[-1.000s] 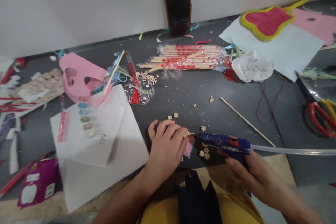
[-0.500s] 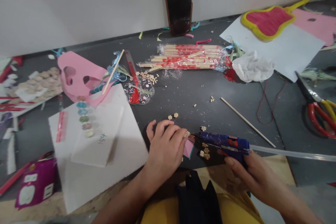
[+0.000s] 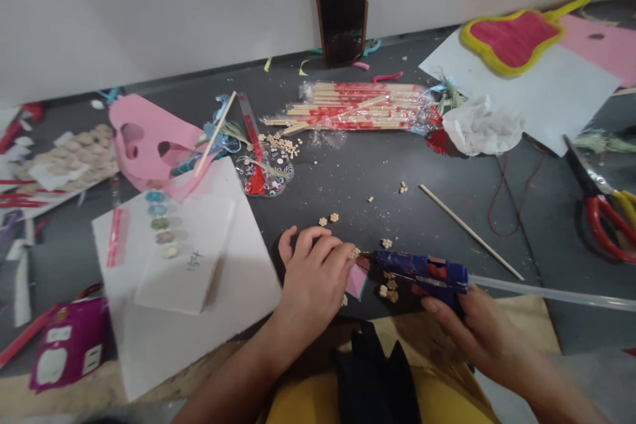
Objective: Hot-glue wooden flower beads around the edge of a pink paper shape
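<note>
My right hand [image 3: 484, 331] is wrapped round the handle of a dark blue glue gun [image 3: 422, 268], with a clear glue stick [image 3: 541, 291] trailing out of its back. The nozzle points left and meets, or almost meets, a tiny beige flower-shaped piece [image 3: 354, 253]. That piece is pinched at the fingertips of my left hand [image 3: 313, 278], which rests low over the table with its other fingers bent. Under the nozzle lies a small pink paper piece [image 3: 356, 281], partly covered by my left hand. More little flower pieces [image 3: 334, 217] sit around, some browner ones [image 3: 391, 285] below the gun.
Bagged wooden sticks [image 3: 362, 106] lie at the back, and a loose stick [image 3: 470, 232] lies right of the gun. Red-handled scissors [image 3: 609, 222] are far right. White boards [image 3: 119, 338] and a pink mask-like cutout [image 3: 144, 119] are left. A dark post [image 3: 342, 6] stands behind.
The glue gun and my right hand have shifted very slightly left, bringing the nozzle closer to the flower piece. My left hand keeps its pinch.
</note>
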{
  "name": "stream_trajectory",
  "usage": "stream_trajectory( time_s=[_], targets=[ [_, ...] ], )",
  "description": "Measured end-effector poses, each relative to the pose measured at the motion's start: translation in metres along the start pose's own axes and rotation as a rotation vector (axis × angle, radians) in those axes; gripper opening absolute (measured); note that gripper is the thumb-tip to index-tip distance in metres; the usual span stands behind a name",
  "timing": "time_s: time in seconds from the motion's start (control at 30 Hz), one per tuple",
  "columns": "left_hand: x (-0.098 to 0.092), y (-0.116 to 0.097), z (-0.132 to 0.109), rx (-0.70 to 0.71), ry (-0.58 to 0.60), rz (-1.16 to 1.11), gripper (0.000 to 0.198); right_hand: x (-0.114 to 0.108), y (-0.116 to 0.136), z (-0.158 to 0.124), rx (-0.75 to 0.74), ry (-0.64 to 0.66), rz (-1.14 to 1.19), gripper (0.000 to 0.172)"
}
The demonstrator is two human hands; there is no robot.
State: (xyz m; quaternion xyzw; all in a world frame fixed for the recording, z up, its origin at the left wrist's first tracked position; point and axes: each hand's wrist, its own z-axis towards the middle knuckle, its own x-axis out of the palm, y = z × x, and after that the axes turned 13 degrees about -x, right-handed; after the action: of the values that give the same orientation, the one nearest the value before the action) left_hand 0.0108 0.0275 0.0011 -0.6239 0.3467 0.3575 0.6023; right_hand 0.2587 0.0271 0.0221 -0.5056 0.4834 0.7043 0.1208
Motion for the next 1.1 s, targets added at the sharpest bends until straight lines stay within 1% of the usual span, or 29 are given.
stream_trajectory(
  time_s=[0.13, 0.2, 0.3, 0.43, 0.53, 0.7, 0.87, 1.1],
  targets=[
    [-0.0002, -0.0003, -0.0001, -0.003, 0.004, -0.007, 0.018, -0.0008, 0.0018, 0.0019, -0.054, -0.022, 0.001, 0.037],
    [0.0001, -0.0001, -0.0003, 0.0, 0.004, -0.006, 0.018, -0.0017, 0.003, 0.0029, -0.083, -0.03, -0.001, 0.039],
    [0.001, 0.0004, -0.0007, -0.001, -0.016, -0.004, 0.016, -0.0025, 0.0036, 0.0035, -0.088, -0.033, -0.023, 0.043],
    [0.0019, 0.0011, -0.0008, 0.003, -0.019, -0.003, 0.016, -0.0021, 0.0027, 0.0039, -0.071, 0.006, -0.035, 0.047],
    [0.0017, 0.001, -0.0004, 0.005, -0.007, -0.005, 0.017, -0.0012, 0.0019, 0.0042, -0.072, 0.04, -0.037, 0.044],
    [0.0014, 0.0004, -0.0001, -0.008, 0.002, -0.003, 0.017, 0.0002, 0.001, 0.0039, -0.138, 0.002, -0.1, 0.046],
    [0.0018, 0.0011, -0.0003, 0.006, 0.005, -0.007, 0.017, 0.0018, -0.0024, -0.0004, -0.132, 0.015, -0.091, 0.046],
    [0.0015, 0.0006, -0.0002, 0.003, 0.0, -0.005, 0.018, 0.0023, -0.0016, 0.0004, -0.202, -0.017, -0.186, 0.047]
  ],
)
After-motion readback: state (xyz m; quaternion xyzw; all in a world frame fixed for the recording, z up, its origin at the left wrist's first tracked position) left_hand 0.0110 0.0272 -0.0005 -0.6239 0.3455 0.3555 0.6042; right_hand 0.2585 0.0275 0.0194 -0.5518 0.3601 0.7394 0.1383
